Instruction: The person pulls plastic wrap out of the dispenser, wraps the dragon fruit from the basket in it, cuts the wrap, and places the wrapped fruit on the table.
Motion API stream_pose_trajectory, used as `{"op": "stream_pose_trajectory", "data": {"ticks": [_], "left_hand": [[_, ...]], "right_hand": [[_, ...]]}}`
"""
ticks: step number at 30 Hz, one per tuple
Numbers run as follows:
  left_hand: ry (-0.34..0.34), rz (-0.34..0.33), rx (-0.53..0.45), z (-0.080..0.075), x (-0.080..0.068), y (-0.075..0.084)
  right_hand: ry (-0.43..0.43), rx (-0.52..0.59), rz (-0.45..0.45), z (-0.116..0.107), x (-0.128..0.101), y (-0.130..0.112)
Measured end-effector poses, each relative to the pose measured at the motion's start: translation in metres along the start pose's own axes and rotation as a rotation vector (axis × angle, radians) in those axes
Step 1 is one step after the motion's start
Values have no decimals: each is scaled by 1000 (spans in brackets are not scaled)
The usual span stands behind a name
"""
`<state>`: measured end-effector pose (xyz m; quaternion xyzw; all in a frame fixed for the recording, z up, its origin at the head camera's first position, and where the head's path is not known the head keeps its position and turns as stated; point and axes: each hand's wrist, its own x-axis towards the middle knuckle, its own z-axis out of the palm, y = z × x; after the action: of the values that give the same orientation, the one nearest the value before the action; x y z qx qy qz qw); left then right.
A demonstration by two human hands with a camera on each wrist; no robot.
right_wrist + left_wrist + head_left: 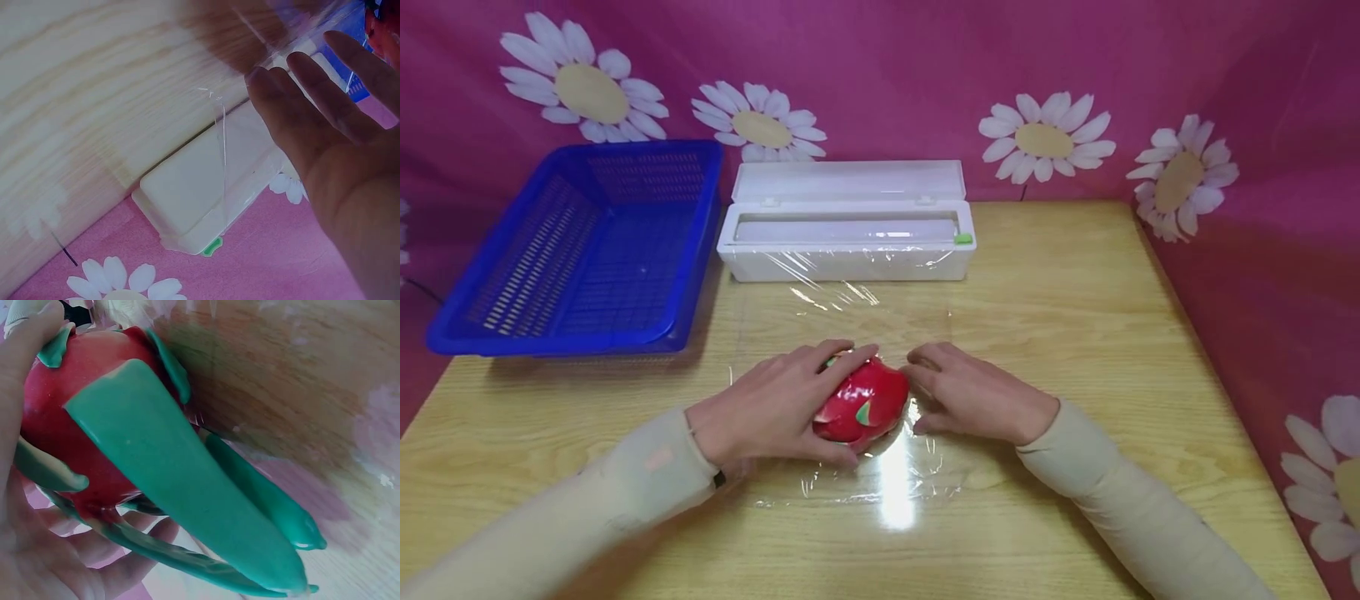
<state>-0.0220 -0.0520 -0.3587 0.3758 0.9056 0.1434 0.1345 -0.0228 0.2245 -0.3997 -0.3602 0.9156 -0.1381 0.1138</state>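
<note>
Pale sleeves [1150, 508] lie nearest the camera, both cut off by the lower frame, as is the near edge of the wood-grain table [1075, 292]. Left hand [775, 408] holds a red dragon fruit [868, 400], fingers over its top and thumb along its side; these cover much of it. Long green scales [181, 475] show only in the left wrist view. Right hand [973, 392] holds nothing, fingers loosely spread just beside the fruit; contact cannot be determined. The fruit sits well in from the table's left and right edges, over clear plastic film [831, 300], whose outline is hard to trace beyond its creases and glare. The film reaches back to a white wrap dispenser [850, 265] at the far edge, lid [850, 182] raised. Blue basket [572, 325] occupies the far-left corner. Dark right wrist footage obscures detail.
</note>
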Motion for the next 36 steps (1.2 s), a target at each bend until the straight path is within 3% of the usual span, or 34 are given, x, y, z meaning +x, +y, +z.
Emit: {"op": "stream_pose_trajectory", "data": {"ticks": [6, 16, 21, 29, 36], "left_hand": [[30, 6, -12, 2, -5, -4], [45, -38, -46, -1, -11, -15], [58, -21, -55, 1, -15, -19], [153, 16, -94, 5, -17, -19], [198, 57, -85, 6, -16, -23]], "right_hand": [[-4, -2, 14, 2, 0, 0], [-30, -2, 34, 0, 2, 0], [-40, 15, 39, 0, 4, -1], [-50, 29, 56, 1, -3, -1], [-39, 13, 38, 1, -2, 0]]}}
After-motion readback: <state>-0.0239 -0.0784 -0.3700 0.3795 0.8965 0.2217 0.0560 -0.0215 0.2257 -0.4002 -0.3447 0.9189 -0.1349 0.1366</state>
